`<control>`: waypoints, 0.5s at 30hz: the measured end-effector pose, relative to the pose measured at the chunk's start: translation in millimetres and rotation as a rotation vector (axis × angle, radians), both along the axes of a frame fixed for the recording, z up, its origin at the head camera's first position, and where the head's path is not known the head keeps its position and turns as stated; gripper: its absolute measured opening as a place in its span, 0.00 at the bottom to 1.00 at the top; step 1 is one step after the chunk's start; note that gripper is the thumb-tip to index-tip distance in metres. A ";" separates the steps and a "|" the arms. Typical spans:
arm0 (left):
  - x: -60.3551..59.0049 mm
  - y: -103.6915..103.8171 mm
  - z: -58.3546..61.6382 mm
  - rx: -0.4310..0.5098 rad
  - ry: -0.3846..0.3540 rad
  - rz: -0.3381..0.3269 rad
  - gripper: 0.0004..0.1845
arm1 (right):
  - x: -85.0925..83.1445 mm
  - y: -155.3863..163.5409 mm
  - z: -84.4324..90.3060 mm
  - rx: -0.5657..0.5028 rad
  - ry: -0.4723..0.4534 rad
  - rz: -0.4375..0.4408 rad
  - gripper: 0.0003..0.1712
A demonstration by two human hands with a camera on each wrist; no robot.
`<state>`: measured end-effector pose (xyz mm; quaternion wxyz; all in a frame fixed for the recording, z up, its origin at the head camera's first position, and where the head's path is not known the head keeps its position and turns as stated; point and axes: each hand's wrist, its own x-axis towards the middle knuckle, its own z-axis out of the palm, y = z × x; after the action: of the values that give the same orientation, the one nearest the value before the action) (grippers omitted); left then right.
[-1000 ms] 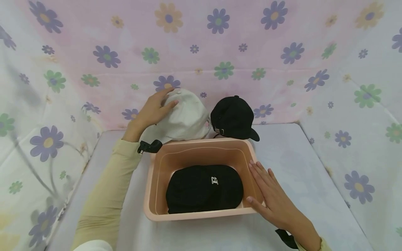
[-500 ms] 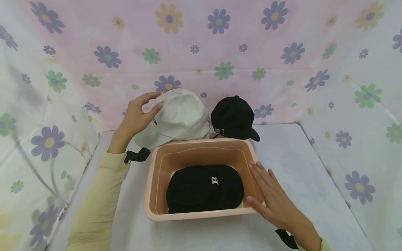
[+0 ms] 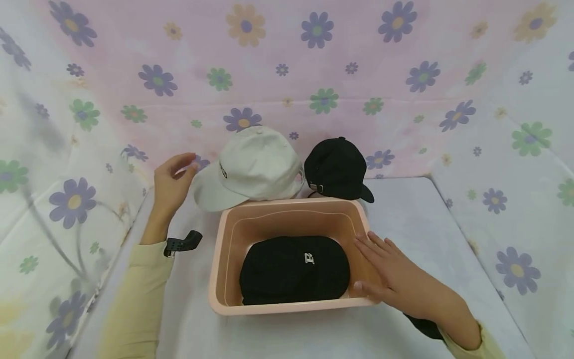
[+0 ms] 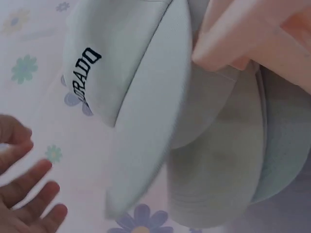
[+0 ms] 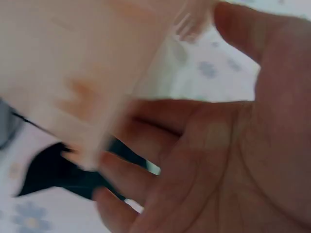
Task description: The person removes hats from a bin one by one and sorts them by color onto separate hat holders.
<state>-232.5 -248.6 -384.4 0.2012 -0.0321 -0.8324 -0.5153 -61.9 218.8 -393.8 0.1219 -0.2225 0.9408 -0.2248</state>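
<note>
"Where are your hands?"
"My left hand [image 3: 172, 180] is open, just beside the white cap [image 3: 251, 167], holding nothing. My right hand [image 3: 394, 279] lies flat and open on the pink tub [image 3: 287, 212]."
"What's inside?"
"A black cap [image 3: 293, 269]."

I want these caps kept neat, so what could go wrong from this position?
The white cap leans over the pink tub rim; it could tip in crooked onto the black cap inside. The left hand is open beside its brim, touching nothing, so nothing steadies it. The right hand rests flat on the tub's wall; a push might slide the tub into the rear black cap.
</note>
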 end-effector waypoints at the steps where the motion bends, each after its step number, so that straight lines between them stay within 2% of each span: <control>1: 1.9 -1.7 -2.6 0.028 -0.034 0.031 0.19 | -3.8 -1.2 7.9 0.003 -0.021 0.015 0.51; 4: 8.6 -6.6 -10.0 0.091 -0.160 0.095 0.22 | -20.1 -7.7 27.0 -0.050 -0.027 0.096 0.46; 7: 13.3 -10.4 -19.7 0.138 -0.289 0.098 0.28 | -43.3 -18.1 39.8 -0.162 -0.014 0.175 0.39; 9: 14.5 -11.9 -26.8 0.195 -0.359 0.058 0.32 | -62.3 -27.2 44.2 -0.231 0.009 0.213 0.38; 12: 14.1 -12.6 -39.2 0.309 -0.450 -0.029 0.36 | -90.7 -42.2 47.5 -0.307 0.028 0.224 0.37; 15: 14.0 -10.4 -50.6 0.455 -0.518 -0.101 0.37 | -115.4 -58.4 48.2 -0.400 -0.023 0.199 0.36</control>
<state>-218.5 -259.0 -435.0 -0.0407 0.1042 -0.7169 -0.6881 -177.3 160.4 -345.6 0.1074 -0.3313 0.8494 -0.3965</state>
